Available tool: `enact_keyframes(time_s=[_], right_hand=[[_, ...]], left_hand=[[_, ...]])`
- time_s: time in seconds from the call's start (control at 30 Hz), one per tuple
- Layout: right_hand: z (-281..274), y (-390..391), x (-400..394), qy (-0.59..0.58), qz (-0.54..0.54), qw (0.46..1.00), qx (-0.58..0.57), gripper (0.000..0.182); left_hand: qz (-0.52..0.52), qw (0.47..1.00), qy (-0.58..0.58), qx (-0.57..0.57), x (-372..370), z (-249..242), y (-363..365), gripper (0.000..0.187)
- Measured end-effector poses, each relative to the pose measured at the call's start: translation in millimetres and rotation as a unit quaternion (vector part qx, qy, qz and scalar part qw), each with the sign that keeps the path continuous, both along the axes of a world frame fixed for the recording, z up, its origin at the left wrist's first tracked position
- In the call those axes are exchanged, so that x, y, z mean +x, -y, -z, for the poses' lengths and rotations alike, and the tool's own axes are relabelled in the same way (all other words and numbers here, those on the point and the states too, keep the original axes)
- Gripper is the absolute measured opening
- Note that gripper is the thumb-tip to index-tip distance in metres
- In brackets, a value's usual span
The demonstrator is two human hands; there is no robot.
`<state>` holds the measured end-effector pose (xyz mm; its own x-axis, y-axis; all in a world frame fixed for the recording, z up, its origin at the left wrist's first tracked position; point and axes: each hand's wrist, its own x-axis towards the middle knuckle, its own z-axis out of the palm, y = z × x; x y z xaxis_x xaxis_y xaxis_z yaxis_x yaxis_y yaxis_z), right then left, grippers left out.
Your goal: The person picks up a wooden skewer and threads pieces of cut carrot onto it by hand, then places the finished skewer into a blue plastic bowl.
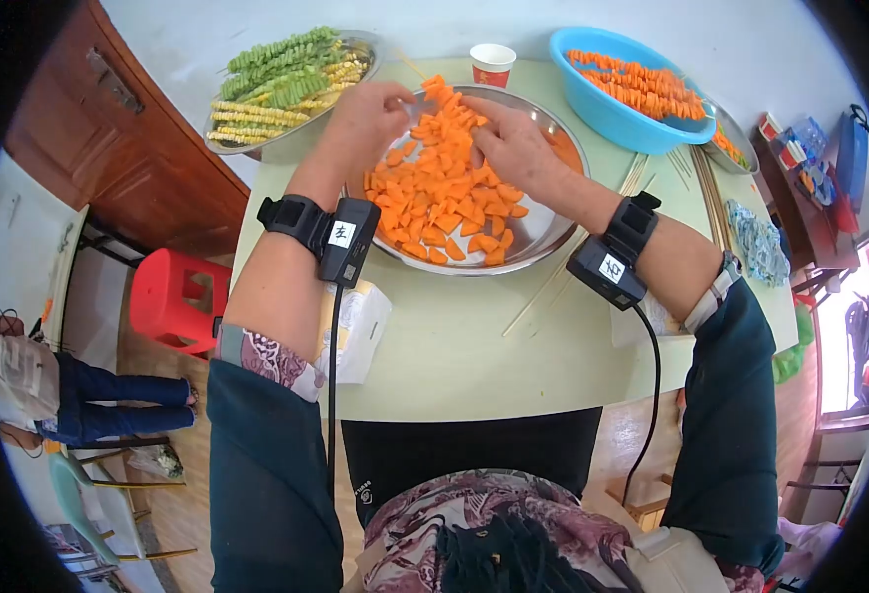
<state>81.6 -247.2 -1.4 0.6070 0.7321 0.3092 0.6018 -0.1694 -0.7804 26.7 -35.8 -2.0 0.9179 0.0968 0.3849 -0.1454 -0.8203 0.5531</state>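
**Both hands in the carrot tray**

The left hand (370, 111) and right hand (509, 143) rest curled among orange carrot chunks (444, 208), fingers pinching pieces at the far side of a round shiny steel tray (543, 232) on the pale green desk (454, 346); bamboo skewers (553, 282) lie beside; wristbands bear Chinese labels.

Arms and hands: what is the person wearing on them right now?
Both hands, left hand and right hand, are bare. Each wrist carries a black strap with a black box bearing a white label: left box, right box. A black cable hangs from each. Dark teal sleeves are pushed up, floral cuffs showing.
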Motion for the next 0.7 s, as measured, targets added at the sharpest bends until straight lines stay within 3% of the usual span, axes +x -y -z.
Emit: enact_keyframes(time_s=[0.07,0.13,0.27,0.33,0.57,0.63,0.67,0.7], right_hand=[[3,-1,3,0.015,-0.002,1.000,-0.006,0.041],[4,-1,4,0.030,-0.004,0.999,-0.012,0.042],[4,-1,3,0.032,-0.009,0.999,-0.013,0.042],[3,-1,2,0.032,-0.010,0.999,-0.019,0.042],[3,-1,0,0.048,-0.020,0.999,-0.014,0.041],[2,-1,0,0.052,-0.022,0.998,-0.006,0.041],[1,0,-1,0.039,-0.025,0.999,-0.004,0.041],[1,0,-2,0.026,-0.028,0.999,-0.001,0.041]], left_hand=[[-0.026,0.997,-0.069,-0.009,0,4,0,0.023],[-0.013,0.968,-0.109,0.226,-3,7,-1,0.023],[-0.025,0.969,-0.152,0.196,1,16,0,0.022],[-0.038,0.950,-0.167,0.262,2,16,5,0.018],[-0.006,0.953,-0.157,0.258,0,11,3,0.014],[-0.052,0.973,-0.215,0.060,-4,-3,9,0.012],[-0.052,0.974,-0.213,0.062,-5,-5,7,0.012],[-0.047,0.984,-0.158,-0.064,-6,-7,5,0.013]])
